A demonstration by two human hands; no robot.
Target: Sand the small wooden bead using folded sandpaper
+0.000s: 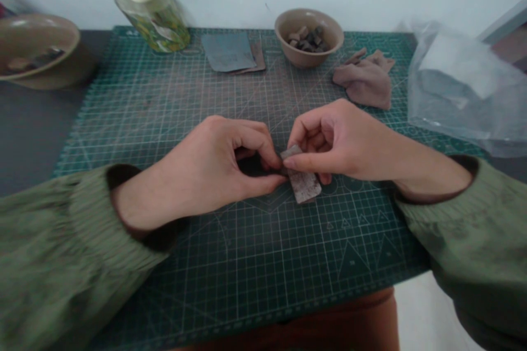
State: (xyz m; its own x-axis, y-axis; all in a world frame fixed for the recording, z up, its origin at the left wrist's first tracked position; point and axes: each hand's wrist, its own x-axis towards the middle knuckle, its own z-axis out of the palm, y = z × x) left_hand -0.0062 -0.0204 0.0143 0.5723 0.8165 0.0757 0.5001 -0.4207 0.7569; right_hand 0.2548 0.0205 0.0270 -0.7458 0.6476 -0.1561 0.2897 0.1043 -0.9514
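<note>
My right hand (pixel 343 142) pinches a small, worn strip of sandpaper (pixel 305 186) between thumb and fingers. The strip is grey-brown, looks folded, and hangs tilted above the cutting mat. Thumb and fingertips of my left hand (pixel 218 167) are pressed together right beside the strip's upper left edge. Whatever the left fingers grip is mostly hidden; only a small dark bit shows at their tips. Both hands meet over the middle of the green cutting mat (pixel 247 252).
At the back stand a bowl (pixel 309 57) of small dark and brown chunks and a glass bottle (pixel 158 21). Between them lie sandpaper sheets (pixel 228 53). A crumpled cloth (pixel 366 82) and a plastic bag (pixel 465 93) are right; a larger bowl (pixel 53 73) is left.
</note>
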